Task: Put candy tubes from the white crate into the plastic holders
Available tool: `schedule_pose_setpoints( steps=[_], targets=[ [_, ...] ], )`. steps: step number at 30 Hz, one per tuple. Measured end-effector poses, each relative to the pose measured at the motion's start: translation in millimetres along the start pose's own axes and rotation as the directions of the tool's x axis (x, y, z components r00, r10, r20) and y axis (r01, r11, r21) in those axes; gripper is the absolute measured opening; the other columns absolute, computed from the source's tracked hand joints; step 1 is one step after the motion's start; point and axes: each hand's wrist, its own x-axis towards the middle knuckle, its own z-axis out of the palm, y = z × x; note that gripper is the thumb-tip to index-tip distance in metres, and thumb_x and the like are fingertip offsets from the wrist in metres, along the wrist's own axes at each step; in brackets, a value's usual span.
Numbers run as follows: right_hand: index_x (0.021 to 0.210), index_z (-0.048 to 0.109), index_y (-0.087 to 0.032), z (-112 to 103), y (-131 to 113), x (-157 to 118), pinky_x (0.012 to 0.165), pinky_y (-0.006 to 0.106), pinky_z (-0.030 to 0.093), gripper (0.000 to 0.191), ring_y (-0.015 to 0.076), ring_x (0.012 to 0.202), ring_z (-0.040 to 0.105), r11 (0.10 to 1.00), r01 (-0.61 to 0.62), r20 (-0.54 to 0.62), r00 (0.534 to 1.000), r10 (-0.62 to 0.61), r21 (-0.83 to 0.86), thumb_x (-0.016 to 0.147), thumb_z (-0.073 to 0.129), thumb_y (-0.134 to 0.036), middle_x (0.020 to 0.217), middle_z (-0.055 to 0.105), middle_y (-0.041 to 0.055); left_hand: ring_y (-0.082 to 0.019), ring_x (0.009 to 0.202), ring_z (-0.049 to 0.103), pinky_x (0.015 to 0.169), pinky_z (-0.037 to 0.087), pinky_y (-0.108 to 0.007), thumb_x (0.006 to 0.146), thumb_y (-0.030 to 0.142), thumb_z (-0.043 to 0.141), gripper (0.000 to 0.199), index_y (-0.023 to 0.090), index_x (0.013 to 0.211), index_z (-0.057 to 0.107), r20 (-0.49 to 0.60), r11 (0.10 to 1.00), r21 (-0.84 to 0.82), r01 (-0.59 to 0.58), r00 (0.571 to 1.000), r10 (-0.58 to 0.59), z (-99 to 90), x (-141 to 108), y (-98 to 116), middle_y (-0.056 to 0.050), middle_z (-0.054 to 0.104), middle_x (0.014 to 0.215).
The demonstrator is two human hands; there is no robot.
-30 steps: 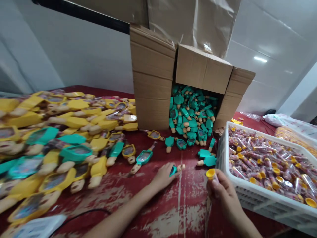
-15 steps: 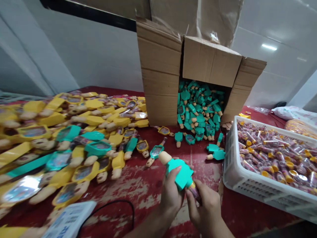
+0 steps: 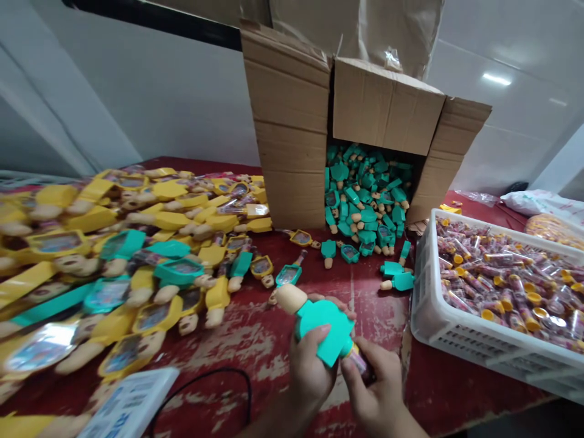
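A teal plastic toy point(image 3: 325, 322) with a rounded beige head lies tilted in my left hand point(image 3: 306, 368), whose thumb presses on its flat back. At the toy's lower end sits a small tube point(image 3: 359, 362) with a purple-pink print and a yellow rim. My right hand point(image 3: 381, 383) pinches this tube, which lines up with the toy's narrow neck and touches it. How deep the tube goes in cannot be seen. Just beyond my left hand, another teal toy point(image 3: 288, 275) with a tube attached lies on the red table point(image 3: 255, 347).
Yellow toys point(image 3: 171, 190) with a few teal ones are heaped at left. A cardboard box point(image 3: 292, 140) on its side holds many teal toys point(image 3: 365, 194). At right stands a white crate point(image 3: 460, 331) of printed tubes point(image 3: 515, 274). A black cable point(image 3: 249, 389) curls near a white box point(image 3: 132, 401).
The toy, still held in both hands, has shifted slightly left and its beige head has come lower. More left-hand fingers show behind it. The view has tilted a little.
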Motion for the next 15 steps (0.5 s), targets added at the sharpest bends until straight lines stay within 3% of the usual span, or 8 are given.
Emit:
schedule_pose_setpoints(
  steps=[2,6,8,11,13,15],
  targets=[
    [0.088,0.064,-0.016,-1,-2,-1,0.044,0.021,0.044,0.02,0.0122,0.046,0.057,0.995,-0.065,0.035,0.997,0.062,0.08,0.087,0.05,-0.032,0.06,0.063,0.001,-0.018,0.066,0.059,0.064,0.05,-0.032,0.045,0.029,0.056,0.047,0.025,0.091,0.047,0.063,1.0,-0.004,0.031,0.998,-0.031,1.8,-4,4,0.004,0.049,0.068],
    [0.104,0.059,-0.013,0,-4,-7,0.045,0.026,0.044,0.026,0.0166,0.05,0.059,0.981,0.15,-0.176,0.969,-0.171,-0.123,0.084,0.053,-0.029,0.067,0.066,0.006,-0.018,0.067,0.057,0.067,0.05,-0.035,0.051,0.032,0.051,0.041,0.026,0.091,0.047,0.126,0.994,0.104,-0.03,0.992,0.017,1.1,-11,7,0.002,0.049,0.07],
    [0.105,0.059,-0.013,-3,-6,-7,0.047,0.026,0.045,0.028,0.017,0.052,0.06,0.984,0.138,-0.159,0.975,-0.155,-0.111,0.082,0.055,-0.028,0.068,0.067,0.0063,-0.018,0.067,0.057,0.067,0.051,-0.036,0.052,0.032,0.051,0.042,0.027,0.093,0.047,0.131,0.993,0.112,-0.046,0.991,0.031,0.4,-13,7,0.001,0.049,0.071],
    [0.088,0.066,-0.016,-11,-7,-1,0.048,0.023,0.043,0.023,0.0137,0.052,0.056,0.981,-0.137,0.028,0.991,0.134,0.138,0.082,0.057,-0.036,0.064,0.064,0.0031,-0.019,0.067,0.058,0.067,0.053,-0.036,0.048,0.028,0.055,0.051,0.027,0.098,0.046,0.138,0.999,0.043,0.009,0.99,-0.015,0.6,-11,5,0.002,0.05,0.07],
    [0.071,0.065,-0.016,-15,-5,5,0.047,0.021,0.039,0.033,0.0117,0.051,0.051,0.902,-0.331,0.145,0.942,0.302,0.277,0.079,0.058,-0.047,0.057,0.058,0.0014,-0.019,0.067,0.059,0.064,0.053,-0.035,0.045,0.026,0.058,0.056,0.026,0.1,0.045,0.118,1.0,0.017,0.004,0.993,-0.006,1.2,-9,3,0.003,0.052,0.068],
    [0.056,0.058,-0.014,-15,1,9,0.043,0.02,0.031,0.046,0.0079,0.045,0.041,0.759,-0.494,0.318,0.866,0.386,0.424,0.075,0.058,-0.056,0.048,0.048,-0.0009,-0.018,0.063,0.059,0.059,0.054,-0.032,0.043,0.025,0.06,0.058,0.025,0.099,0.046,0.074,0.999,0.003,-0.033,0.997,0.033,1.7,-7,0,0.003,0.054,0.067]
  ],
)
